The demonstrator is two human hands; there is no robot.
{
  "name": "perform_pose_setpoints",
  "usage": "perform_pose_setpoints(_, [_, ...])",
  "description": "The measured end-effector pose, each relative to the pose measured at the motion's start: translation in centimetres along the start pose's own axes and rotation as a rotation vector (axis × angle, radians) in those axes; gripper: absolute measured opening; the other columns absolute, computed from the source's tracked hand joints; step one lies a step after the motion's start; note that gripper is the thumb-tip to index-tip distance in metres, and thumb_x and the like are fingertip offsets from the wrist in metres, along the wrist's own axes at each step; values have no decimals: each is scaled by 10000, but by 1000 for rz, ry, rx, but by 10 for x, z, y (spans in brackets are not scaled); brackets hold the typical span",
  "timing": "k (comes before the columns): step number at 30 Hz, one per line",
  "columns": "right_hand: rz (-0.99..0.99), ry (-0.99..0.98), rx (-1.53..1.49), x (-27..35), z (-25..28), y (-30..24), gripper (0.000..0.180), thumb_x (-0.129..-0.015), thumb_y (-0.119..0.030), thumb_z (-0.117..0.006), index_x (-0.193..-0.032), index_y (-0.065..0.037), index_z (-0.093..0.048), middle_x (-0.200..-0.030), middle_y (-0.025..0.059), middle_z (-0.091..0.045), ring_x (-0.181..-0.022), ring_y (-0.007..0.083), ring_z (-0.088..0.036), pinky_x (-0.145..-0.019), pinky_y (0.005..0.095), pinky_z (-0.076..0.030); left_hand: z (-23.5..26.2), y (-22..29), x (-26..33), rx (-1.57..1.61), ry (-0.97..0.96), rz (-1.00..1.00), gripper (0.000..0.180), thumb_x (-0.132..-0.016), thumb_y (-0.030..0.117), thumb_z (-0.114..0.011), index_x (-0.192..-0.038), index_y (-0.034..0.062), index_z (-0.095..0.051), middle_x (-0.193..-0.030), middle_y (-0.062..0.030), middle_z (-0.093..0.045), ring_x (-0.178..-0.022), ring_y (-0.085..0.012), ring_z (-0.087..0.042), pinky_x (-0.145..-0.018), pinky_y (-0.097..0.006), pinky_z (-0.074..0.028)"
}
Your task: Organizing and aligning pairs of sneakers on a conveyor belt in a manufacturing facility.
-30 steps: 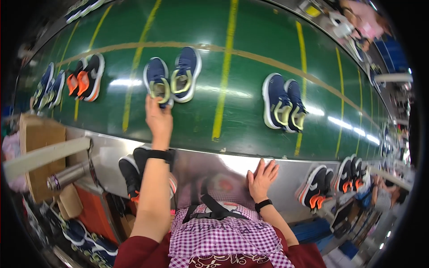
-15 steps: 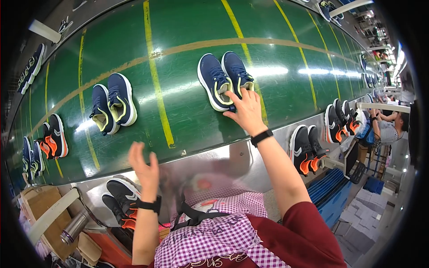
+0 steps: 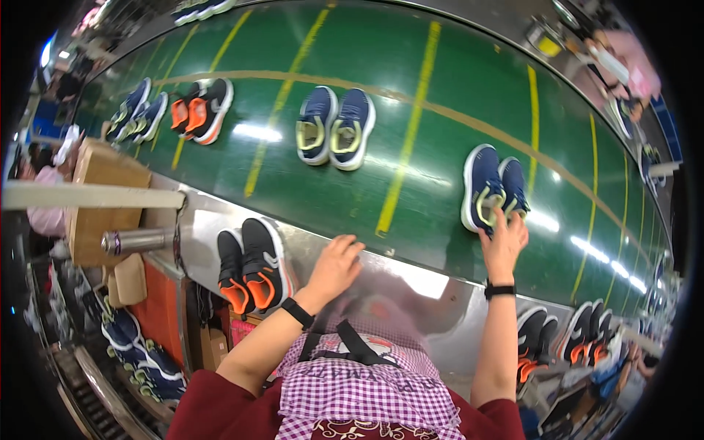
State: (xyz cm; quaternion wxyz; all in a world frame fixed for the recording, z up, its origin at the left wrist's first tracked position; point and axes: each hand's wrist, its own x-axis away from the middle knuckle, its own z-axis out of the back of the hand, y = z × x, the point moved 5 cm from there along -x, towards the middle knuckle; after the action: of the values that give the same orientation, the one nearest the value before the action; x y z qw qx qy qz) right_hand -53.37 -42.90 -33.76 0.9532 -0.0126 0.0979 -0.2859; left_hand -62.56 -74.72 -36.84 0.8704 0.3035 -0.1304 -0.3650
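Shoes (image 3: 482, 172), navy, pointed across the belt (image 3: 425, 198) away from the nearer right hand (image 3: 504, 246), are touched at the heels by its bent fingers, their grip unclear, while the left hand (image 3: 334, 269), loosely curled, empty, is held by the belt's near edge.

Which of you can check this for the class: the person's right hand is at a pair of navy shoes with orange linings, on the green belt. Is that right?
Not quite: the lining colour is wrong. The head view shows the right hand at a pair of navy shoes with yellow-green linings, on the green belt.
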Motion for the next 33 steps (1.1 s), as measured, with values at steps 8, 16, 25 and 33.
perform_pose_setpoints(8, [64, -258, -351, 108, -6, -70, 485, -722, -142, -698, -1172, -98, -522, -1328, 211, -367, -1209, 395, -359, -1006, 495, -295, 79, 4, 9, 16, 83, -95, 309, -768, 163, -684, -1052, 74, -600, -1091, -128, -583, -1039, -311, -547, -900, -400, -443])
perform_pose_setpoints(16, [-17, -598, -290, 156, -17, -107, 894, -627, -338, -807, -1373, -127, -361, -1459, 303, -92, -1348, 497, -83, -1036, 627, -160, 269, -224, -47, -439, 381, 331, 564, -711, 151, -717, -1222, 98, -484, -1173, -125, -537, -1093, -311, -508, -881, -406, -441])
perform_pose_setpoints(25, [-115, -747, -203, 155, -28, -107, 1066, -548, -355, -846, -1414, -136, -264, -1454, 322, -24, -1347, 513, -26, -1027, 646, -153, 305, -345, -97, -816, 180, 501, 715, -588, 368, -805, -1212, 178, -510, -1399, -186, -330, -1265, -354, -353, -977, -481, -348])
perform_pose_setpoints(33, [-76, -711, -201, 158, -40, -107, 1092, -509, -400, -853, -1401, -134, -281, -1452, 325, -24, -1334, 532, -22, -1017, 647, -161, 313, -367, -129, -906, -59, 655, 555, -540, 543, -776, -1005, 260, -667, -1203, -122, -571, -1138, -294, -484, -883, -429, -381])
